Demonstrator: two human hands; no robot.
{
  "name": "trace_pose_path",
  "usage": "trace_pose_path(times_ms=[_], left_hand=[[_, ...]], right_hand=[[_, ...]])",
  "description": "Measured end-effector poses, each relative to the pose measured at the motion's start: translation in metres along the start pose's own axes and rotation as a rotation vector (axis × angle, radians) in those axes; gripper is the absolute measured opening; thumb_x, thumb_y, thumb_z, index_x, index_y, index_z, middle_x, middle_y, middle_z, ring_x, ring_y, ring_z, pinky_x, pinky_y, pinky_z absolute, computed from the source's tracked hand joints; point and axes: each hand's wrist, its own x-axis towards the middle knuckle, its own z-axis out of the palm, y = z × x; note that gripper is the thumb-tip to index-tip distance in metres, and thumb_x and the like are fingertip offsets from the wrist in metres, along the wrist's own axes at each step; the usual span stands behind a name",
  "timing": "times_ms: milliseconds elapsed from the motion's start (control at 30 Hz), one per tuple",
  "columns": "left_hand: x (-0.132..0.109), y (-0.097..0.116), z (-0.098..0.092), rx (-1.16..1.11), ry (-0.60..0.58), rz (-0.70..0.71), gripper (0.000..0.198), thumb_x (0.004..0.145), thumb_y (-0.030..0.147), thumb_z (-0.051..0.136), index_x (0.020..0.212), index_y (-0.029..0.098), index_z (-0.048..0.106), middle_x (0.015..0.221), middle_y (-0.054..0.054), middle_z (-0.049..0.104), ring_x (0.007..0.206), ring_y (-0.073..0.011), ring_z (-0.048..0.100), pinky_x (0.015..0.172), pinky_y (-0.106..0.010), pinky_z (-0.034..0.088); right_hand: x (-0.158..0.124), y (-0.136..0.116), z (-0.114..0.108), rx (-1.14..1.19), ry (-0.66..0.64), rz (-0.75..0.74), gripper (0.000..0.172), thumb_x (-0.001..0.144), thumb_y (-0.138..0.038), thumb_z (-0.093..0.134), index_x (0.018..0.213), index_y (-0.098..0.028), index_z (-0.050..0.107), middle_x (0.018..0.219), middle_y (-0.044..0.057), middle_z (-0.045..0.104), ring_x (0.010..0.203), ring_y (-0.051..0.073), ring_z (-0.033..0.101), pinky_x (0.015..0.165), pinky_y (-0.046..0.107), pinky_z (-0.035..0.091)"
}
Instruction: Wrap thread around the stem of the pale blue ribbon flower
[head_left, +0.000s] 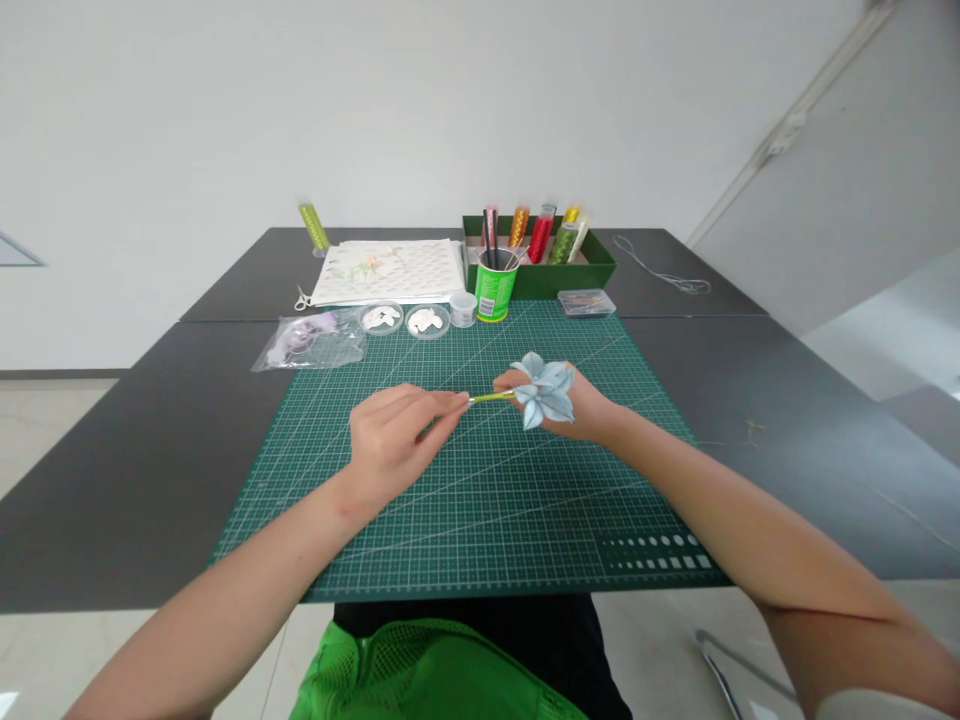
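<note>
Nearest me: green clothing point(442, 670) at the table edge, then a gridded cutting mat point(450, 525). Over the mat, both hands at a pale blue flower point(551, 392) on a slim green stem point(492, 397). Left hand point(397, 437): thumb and fingers pinched narrow on the stem's free end. Right hand point(589, 408): behind the bloom, some fingers near the stem's top; grip masked by petals, can't tell if it's closed on anything. Flower sits between the hands, tipped sideways, off the mat.

Handling, my guess: very light; petals thin, easily bent or creased; stem stiffer, possibly wire, perhaps a bit slick, liable to roll in the fingers. Best hold: pinch the stem, a second light hold just under the bloom. Keep off petal tips.

Further back: plastic bag point(322, 343), two dishes with white pieces point(382, 316), green can point(495, 293). Farthest: white sheets point(431, 273), green box point(559, 283) with coloured spools point(541, 238).
</note>
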Motion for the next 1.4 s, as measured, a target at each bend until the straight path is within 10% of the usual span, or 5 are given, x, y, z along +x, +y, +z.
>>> trace_pose_path(times_ms=[367, 1033, 1400], left_hand=[[0.002, -0.011, 0.004, 0.132, 0.003, -0.340, 0.010, 0.093, 0.025, 0.069, 0.092, 0.021, 0.078, 0.075, 0.002, 0.076, 0.063, -0.0104, 0.064, 0.058, -0.022, 0.045], [0.002, -0.007, 0.009, -0.033, -0.162, -0.658, 0.010, 0.091, 0.029, 0.070, 0.089, 0.026, 0.079, 0.078, 0.006, 0.077, 0.062, -0.0115, 0.064, 0.059, -0.023, 0.043], [-0.009, -0.007, 0.011, 0.141, -0.414, -0.070, 0.018, 0.099, 0.031, 0.060, 0.092, 0.022, 0.073, 0.073, 0.002, 0.072, 0.068, -0.0147, 0.065, 0.058, -0.026, 0.042]], right_hand=[[-0.005, -0.029, -0.009, -0.209, -0.112, -0.252, 0.024, 0.103, -0.018, 0.040, 0.102, -0.017, 0.064, 0.064, -0.001, 0.066, 0.052, 0.011, 0.049, 0.052, 0.028, 0.014], [-0.010, -0.055, -0.016, -0.281, -0.065, -0.449, 0.016, 0.096, -0.007, 0.048, 0.106, -0.011, 0.059, 0.066, -0.002, 0.063, 0.054, 0.012, 0.052, 0.051, 0.031, 0.020], [-0.010, -0.044, -0.058, -0.350, 0.256, -0.448, 0.022, 0.102, -0.011, 0.044, 0.098, -0.014, 0.065, 0.064, -0.003, 0.063, 0.055, 0.009, 0.051, 0.053, 0.027, 0.030]])
